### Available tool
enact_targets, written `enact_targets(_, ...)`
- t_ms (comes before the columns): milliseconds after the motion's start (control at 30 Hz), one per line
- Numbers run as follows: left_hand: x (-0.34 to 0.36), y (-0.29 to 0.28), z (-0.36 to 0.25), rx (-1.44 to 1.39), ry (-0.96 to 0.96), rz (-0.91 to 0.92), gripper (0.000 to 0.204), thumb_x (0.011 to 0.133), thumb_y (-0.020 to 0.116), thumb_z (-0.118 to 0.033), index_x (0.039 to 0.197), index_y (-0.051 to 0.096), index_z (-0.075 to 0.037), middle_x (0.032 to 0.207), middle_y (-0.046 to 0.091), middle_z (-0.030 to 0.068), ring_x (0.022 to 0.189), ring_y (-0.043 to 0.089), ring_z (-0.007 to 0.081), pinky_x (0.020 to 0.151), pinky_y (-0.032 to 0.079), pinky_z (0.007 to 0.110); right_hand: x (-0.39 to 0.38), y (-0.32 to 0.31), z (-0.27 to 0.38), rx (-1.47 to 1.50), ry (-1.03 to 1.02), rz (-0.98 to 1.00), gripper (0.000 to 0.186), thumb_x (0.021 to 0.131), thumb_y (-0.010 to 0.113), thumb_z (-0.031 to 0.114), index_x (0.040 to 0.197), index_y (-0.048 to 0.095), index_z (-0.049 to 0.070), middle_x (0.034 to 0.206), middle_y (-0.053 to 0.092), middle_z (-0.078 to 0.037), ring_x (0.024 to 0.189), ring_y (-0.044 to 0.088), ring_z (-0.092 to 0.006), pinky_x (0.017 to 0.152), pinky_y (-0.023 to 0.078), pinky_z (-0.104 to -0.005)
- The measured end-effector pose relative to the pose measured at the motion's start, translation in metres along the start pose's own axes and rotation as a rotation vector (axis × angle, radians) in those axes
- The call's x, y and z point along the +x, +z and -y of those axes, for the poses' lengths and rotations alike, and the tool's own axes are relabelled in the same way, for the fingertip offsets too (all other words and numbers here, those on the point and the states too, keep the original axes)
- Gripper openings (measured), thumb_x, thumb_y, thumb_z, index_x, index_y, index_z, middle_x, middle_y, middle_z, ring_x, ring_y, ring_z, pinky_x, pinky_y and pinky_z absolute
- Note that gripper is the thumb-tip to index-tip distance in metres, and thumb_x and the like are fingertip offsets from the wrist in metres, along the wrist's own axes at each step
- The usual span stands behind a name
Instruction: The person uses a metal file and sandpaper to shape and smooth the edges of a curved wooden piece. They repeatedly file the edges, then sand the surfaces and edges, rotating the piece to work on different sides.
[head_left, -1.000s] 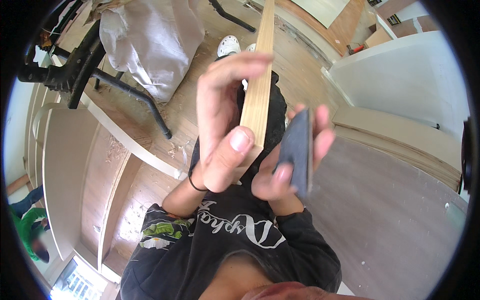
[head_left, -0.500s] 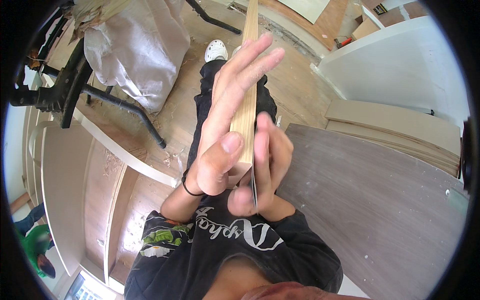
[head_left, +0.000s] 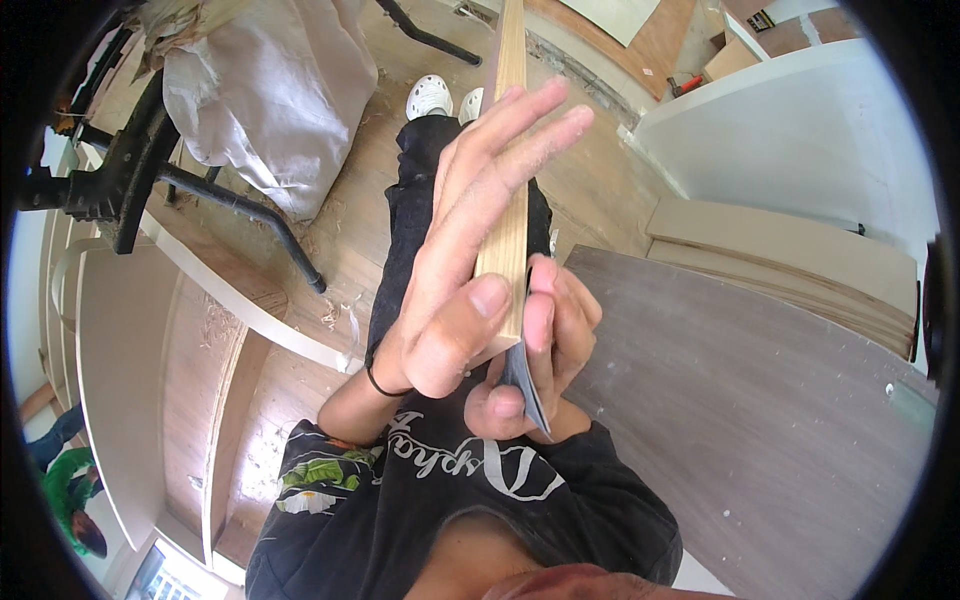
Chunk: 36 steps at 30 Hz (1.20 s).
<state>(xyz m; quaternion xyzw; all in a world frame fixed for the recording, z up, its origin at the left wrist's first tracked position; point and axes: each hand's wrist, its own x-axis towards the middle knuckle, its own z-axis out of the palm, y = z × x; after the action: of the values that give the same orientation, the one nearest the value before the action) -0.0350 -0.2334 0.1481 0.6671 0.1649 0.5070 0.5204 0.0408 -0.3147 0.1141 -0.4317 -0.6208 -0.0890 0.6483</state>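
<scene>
A long, pale wooden board [head_left: 510, 245] points away from my body, its near end close to my chest. My left hand [head_left: 450, 240] grips it from the left: the palm lies along it, the thumb rests over its edge and the fingers stretch forward across it. On the right side, my right hand [head_left: 568, 325] pinches a thin, dark grey sheet of sandpaper [head_left: 527, 388] between thumb and curled fingers. The sandpaper bends at the board's near right edge, its lower part sticking out below. The board hides part of the sheet and of the right fingers.
A grey-brown panel [head_left: 730, 400] lies at my right, with stacked beige boards [head_left: 780, 240] beyond. To the left stand a black metal frame [head_left: 240, 205], a white sack [head_left: 275, 100] and a curved cabinet part [head_left: 125, 370]. Another person in green [head_left: 72, 490] is at the far left.
The board's near end and both hands have shifted slightly right. My right hand has slid a little along the board's side, and the sandpaper now bends outward, showing more of its face.
</scene>
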Motion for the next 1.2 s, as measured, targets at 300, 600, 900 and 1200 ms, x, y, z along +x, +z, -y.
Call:
enact_targets(300, -0.015, -0.008, 0.001, 0.128, 0.178, -0.116, 0.067, 0.091, 0.043, -0.052, 0.123, 0.063, 0.004, 0.139, 0.051, 0.0293, 0.137, 0.044, 0.0434, 0.114, 0.031, 0.053, -0.011, -0.018, -0.003, 0.029, -0.135, 0.085, 0.062, 0.098, 0.043, 0.03, 0.151, 0.033, -0.002, 0.147, 0.043, -0.03, 0.125, 0.053, -0.0388, 0.099, 0.044, -0.0468)
enact_targets(600, -0.027, -0.002, -0.006, 0.395, 0.308, -0.319, 0.041, 0.073, 0.064, -0.001, 0.113, 0.059, 0.009, 0.116, 0.063, 0.0283, 0.119, 0.062, 0.0426, 0.105, 0.049, 0.052, -0.027, -0.023, -0.003, 0.08, 0.107, 0.077, 0.067, 0.094, 0.046, 0.017, 0.153, 0.026, -0.006, 0.148, 0.039, -0.034, 0.137, 0.044, -0.0411, 0.112, 0.038, -0.0458)
enact_targets(900, -0.026, -0.002, -0.016, 0.571, 0.301, -0.475, 0.018, 0.084, 0.057, 0.011, 0.102, 0.057, 0.009, 0.103, 0.065, 0.0279, 0.101, 0.07, 0.0339, 0.101, 0.054, 0.056, -0.019, -0.008, -0.012, 0.095, 0.171, 0.181, 0.058, 0.089, 0.052, 0.016, 0.142, 0.044, -0.005, 0.138, 0.051, -0.032, 0.125, 0.053, -0.0387, 0.107, 0.039, -0.0482)
enact_targets(1200, -0.029, -0.007, 0.0, 0.436, 0.354, -0.517, 0.045, 0.106, 0.028, -0.029, 0.102, 0.055, 0.007, 0.105, 0.065, 0.0318, 0.106, 0.066, 0.0456, 0.097, 0.054, 0.055, -0.009, 0.029, -0.005, 0.234, 0.159, -0.013, 0.052, 0.098, 0.048, 0.044, 0.135, 0.055, 0.007, 0.135, 0.06, -0.017, 0.113, 0.058, -0.0319, 0.093, 0.043, -0.0421)
